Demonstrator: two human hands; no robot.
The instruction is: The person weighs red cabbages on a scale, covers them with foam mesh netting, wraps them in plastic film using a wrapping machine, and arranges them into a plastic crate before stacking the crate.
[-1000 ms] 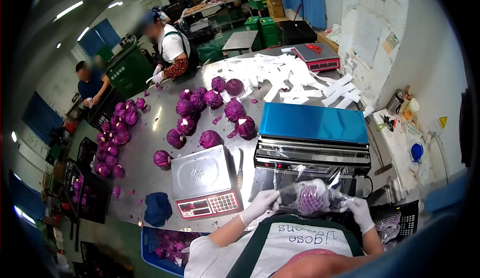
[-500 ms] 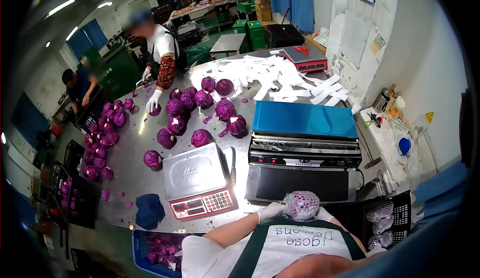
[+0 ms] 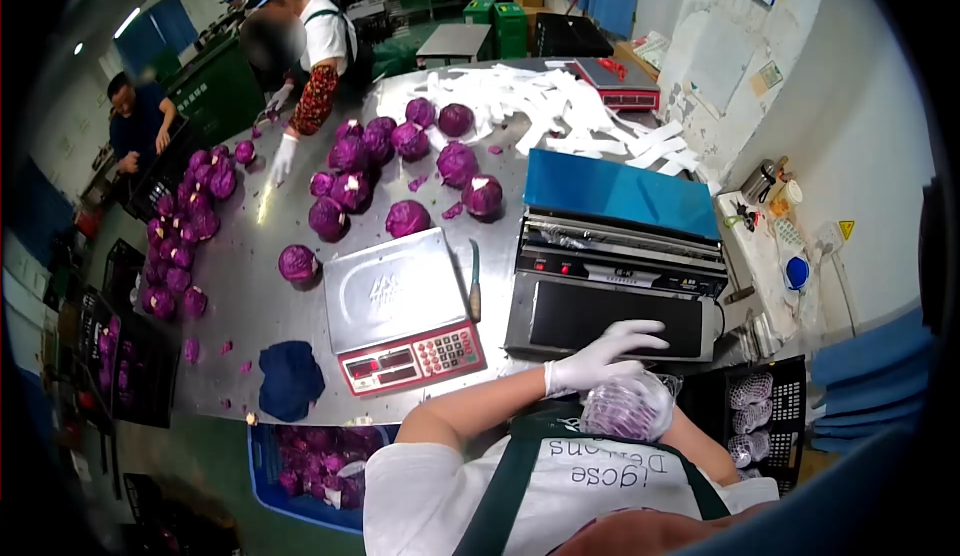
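A purple cabbage in a white foam net (image 3: 612, 412) is held close against my apron, just in front of the wrapping machine's near edge. My right hand (image 3: 657, 404), in a white glove, is wrapped round its right side. My left hand (image 3: 602, 358), also gloved, is above the cabbage with fingers stretched out to the right over the edge of the wrapping machine (image 3: 620, 318). Whether its palm touches the net I cannot tell. Left of the machine are a scale (image 3: 397, 296) with a bare metal plate and a knife (image 3: 475, 286).
Loose purple cabbages (image 3: 350, 191) and white foam nets (image 3: 560, 106) cover the table's far part. A blue cloth (image 3: 290, 380) lies near its front edge. A black crate (image 3: 790, 406) with netted cabbages is at right, a blue crate (image 3: 265, 476) below left. A co-worker's gloved hand (image 3: 284, 158) reaches in.
My left hand has come up off the cabbage's left side and spread its fingers. My right hand still holds the cabbage. The co-worker's hand has moved away from a cabbage. The view has shifted.
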